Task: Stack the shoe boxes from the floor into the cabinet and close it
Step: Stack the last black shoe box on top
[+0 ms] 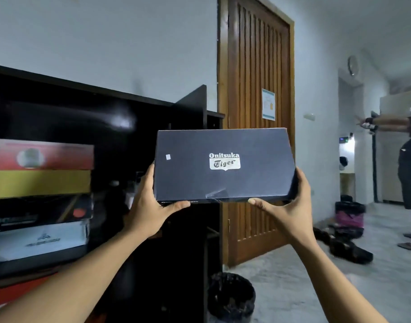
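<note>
A dark navy shoe box (223,180) with a white "Onitsuka Tiger" logo on its lid is held up in front of me, lid tilted toward the camera. My left hand (151,203) grips its left end and my right hand (286,206) grips its right end, thumbs on the lid's near edge. To the left stands the black cabinet (83,108), its door (193,108) swung open behind the box. Inside at the far left is a stack of shoe boxes: red (43,155), yellow (41,184), black (41,210), white (39,238).
A brown wooden door (258,66) stands behind the box. A black waste bin (230,297) sits on the floor by the cabinet's corner. Dark shoes (349,250) and a pink-and-black bag (349,215) lie on the floor at right. Another person (409,159) stands at the far right.
</note>
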